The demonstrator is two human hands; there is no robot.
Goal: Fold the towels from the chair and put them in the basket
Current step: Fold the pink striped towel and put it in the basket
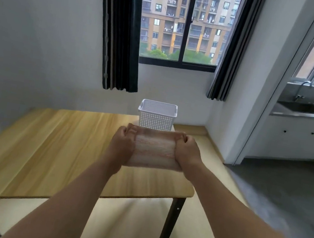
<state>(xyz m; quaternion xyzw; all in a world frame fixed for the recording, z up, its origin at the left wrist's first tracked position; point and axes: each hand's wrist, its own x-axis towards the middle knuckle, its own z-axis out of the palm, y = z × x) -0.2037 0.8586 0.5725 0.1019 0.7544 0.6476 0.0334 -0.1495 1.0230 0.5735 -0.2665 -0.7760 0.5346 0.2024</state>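
Observation:
A folded, pinkish-beige towel [153,151] is held above the wooden table [54,143], between both hands. My left hand [122,143] grips its left edge with curled fingers. My right hand [188,151] grips its right edge the same way. Just beyond the towel, a white perforated plastic basket [156,114] stands at the table's far edge; what I see of its inside holds nothing. The chair is out of view.
Past the table is a wall with a window and dark curtains [123,30]. To the right, a doorway opens on a grey-floored room with a counter and sink [307,108]. The table's black leg [171,223] stands at the near right corner.

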